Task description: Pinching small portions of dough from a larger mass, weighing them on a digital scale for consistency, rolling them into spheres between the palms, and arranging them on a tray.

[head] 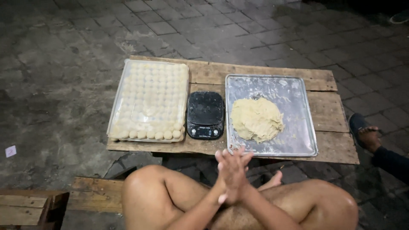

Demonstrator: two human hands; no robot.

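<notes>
Left hand (227, 179) and right hand (237, 167) pressed together palm to palm, fingers pointing up, above the crossed legs. Can't tell if anything sits between the palms; nothing visible there. Neither hand touches the counter (328, 113).

Nearest thing: metal tray (298, 140), near edge just beyond the fingertips. On it, roughly centred, a mound of pale yellow dough (257, 119), rest of tray dusted with flour.

Dough judgement: soft, shaggy surface, likely tacky and tears easily. No stiffness, will sag if lifted whole. Best taken by pinching off a lump from the near edge, or scooping under from the sides with both hands. Not fragile, fairly heavy as a whole.

Left of tray: black digital scale (205, 115), just beside it, platform bare. Further left: second tray (148, 100) packed with rows of small dough balls under clear film.

Counter is a low wooden board on paved ground. Another person's foot (367, 135) at right, well apart.
</notes>
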